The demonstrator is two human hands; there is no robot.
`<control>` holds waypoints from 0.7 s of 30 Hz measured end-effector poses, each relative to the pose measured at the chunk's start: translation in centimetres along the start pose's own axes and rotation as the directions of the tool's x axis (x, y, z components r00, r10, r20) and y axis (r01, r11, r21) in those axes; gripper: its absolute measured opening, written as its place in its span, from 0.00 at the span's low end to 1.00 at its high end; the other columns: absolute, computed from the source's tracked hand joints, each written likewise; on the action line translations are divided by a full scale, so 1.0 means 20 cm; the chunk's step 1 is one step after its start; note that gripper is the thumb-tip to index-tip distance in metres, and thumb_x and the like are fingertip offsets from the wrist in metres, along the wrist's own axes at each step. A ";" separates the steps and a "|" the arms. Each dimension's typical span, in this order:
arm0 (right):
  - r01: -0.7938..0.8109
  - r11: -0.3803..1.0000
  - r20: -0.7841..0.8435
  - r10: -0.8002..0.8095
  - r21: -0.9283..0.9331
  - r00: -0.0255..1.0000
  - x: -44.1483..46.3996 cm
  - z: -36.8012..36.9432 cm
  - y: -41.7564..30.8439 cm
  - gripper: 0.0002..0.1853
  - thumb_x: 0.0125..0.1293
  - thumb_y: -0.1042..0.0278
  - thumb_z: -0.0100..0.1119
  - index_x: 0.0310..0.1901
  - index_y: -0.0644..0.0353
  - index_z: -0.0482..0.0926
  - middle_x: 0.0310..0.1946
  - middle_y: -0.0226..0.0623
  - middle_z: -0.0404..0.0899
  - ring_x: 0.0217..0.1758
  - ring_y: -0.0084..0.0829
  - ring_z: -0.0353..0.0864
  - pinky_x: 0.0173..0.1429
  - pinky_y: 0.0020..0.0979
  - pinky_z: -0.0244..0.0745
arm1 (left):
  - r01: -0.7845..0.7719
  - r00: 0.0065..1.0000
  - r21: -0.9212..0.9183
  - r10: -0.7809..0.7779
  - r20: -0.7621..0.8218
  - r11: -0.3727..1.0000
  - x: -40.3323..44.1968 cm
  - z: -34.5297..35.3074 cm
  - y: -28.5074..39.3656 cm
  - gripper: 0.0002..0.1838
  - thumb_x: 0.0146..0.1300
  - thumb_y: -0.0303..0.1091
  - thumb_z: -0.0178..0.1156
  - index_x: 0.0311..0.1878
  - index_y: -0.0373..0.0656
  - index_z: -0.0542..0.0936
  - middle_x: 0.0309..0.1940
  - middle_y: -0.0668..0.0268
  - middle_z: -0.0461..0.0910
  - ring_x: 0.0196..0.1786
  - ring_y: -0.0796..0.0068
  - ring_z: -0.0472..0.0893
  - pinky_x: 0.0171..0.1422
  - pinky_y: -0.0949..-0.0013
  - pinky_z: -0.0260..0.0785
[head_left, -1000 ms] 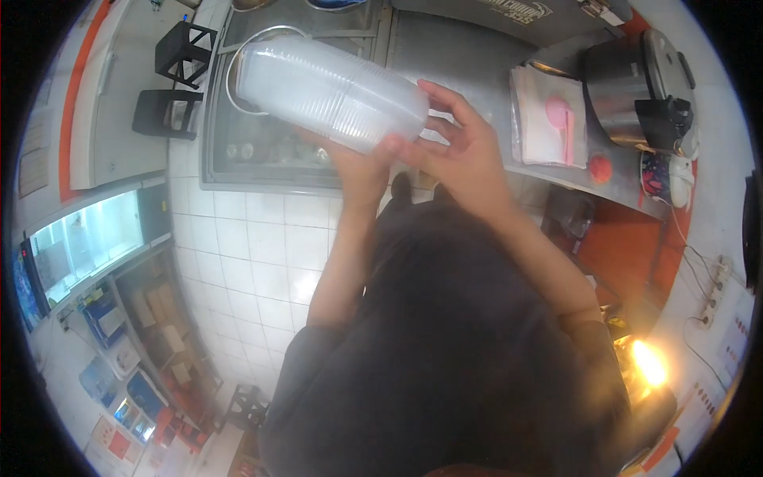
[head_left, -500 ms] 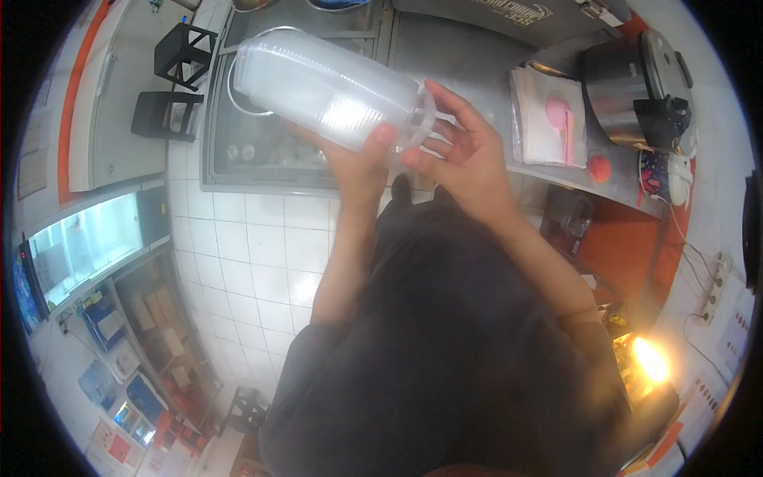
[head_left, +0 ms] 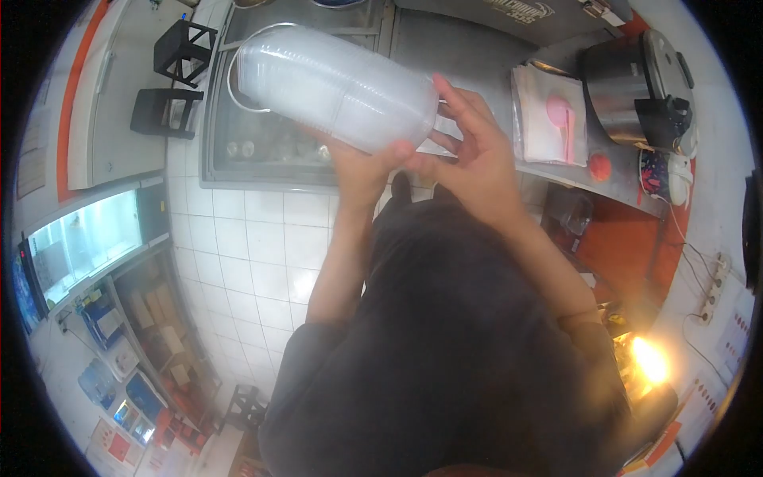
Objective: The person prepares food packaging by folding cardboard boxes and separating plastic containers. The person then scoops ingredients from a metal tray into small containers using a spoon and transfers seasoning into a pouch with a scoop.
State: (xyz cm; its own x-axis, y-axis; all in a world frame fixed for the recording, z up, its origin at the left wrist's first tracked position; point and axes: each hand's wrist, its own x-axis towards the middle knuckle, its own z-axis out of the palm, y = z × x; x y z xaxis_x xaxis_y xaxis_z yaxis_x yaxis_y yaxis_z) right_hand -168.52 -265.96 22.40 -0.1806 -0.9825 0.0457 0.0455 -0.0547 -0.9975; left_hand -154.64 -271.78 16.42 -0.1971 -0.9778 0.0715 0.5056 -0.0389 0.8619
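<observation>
A long stack of clear plastic bowls (head_left: pixel 342 87), nested in each other, lies tilted on its side in the air above the counter. My left hand (head_left: pixel 362 171) is closed round its underside, with the thumb along the near side and the other fingers hidden beneath. At the right-hand end of the stack, my right hand (head_left: pixel 481 163) curls its thumb and fingers against the end bowl. Behind the stack's left end shows a thin metal ring (head_left: pixel 234 83), perhaps a pot rim or handle; I cannot tell which.
On the steel counter (head_left: pixel 445 56) are a packet of white sheets (head_left: pixel 528 119) with a pink ladle (head_left: pixel 563 123) on it, and a large rice cooker (head_left: pixel 628 87). A glass-topped case (head_left: pixel 278 167) stands under the stack. Black stools (head_left: pixel 163 111) are at the left.
The end bowl, which stood slightly out from the stack between my fingers, now sits closer against it. My right hand has shifted slightly rightward.
</observation>
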 end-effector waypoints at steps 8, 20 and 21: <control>0.009 0.995 -0.006 -0.009 0.100 1.000 0.00 0.01 0.00 0.41 0.58 0.71 0.75 0.72 0.65 0.65 0.63 0.40 0.65 0.67 0.34 0.71 0.70 0.39 0.75 | -0.070 0.997 0.062 0.072 -0.032 0.996 -0.02 -0.03 -0.02 0.57 0.48 0.44 0.81 0.72 0.34 0.53 0.61 0.53 0.71 0.62 0.61 0.76 0.63 0.61 0.73; -0.004 1.000 -0.069 0.004 -0.010 0.998 0.01 0.02 -0.01 0.36 0.59 0.68 0.75 0.67 0.66 0.71 0.58 0.43 0.72 0.62 0.34 0.76 0.65 0.37 0.79 | -0.062 0.995 0.060 0.067 -0.079 0.996 -0.03 -0.04 -0.05 0.61 0.48 0.50 0.81 0.73 0.35 0.50 0.64 0.53 0.67 0.65 0.60 0.73 0.66 0.59 0.70; -0.016 1.000 -0.080 0.014 -0.026 0.997 0.00 0.02 -0.01 0.35 0.59 0.67 0.75 0.67 0.65 0.71 0.58 0.43 0.72 0.62 0.34 0.76 0.65 0.37 0.79 | -0.062 0.995 0.045 0.065 -0.078 0.997 -0.03 -0.03 -0.04 0.60 0.48 0.51 0.80 0.73 0.34 0.52 0.63 0.54 0.68 0.64 0.60 0.73 0.66 0.60 0.70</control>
State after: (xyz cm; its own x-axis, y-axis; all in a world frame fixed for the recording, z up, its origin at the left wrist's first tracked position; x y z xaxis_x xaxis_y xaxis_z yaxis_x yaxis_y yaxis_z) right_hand -168.11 -266.08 22.54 -0.2584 -0.9657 0.0272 0.0226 -0.0342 -0.9992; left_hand -154.38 -271.34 15.32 -0.0977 -0.9913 0.0878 0.4788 0.0305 0.8774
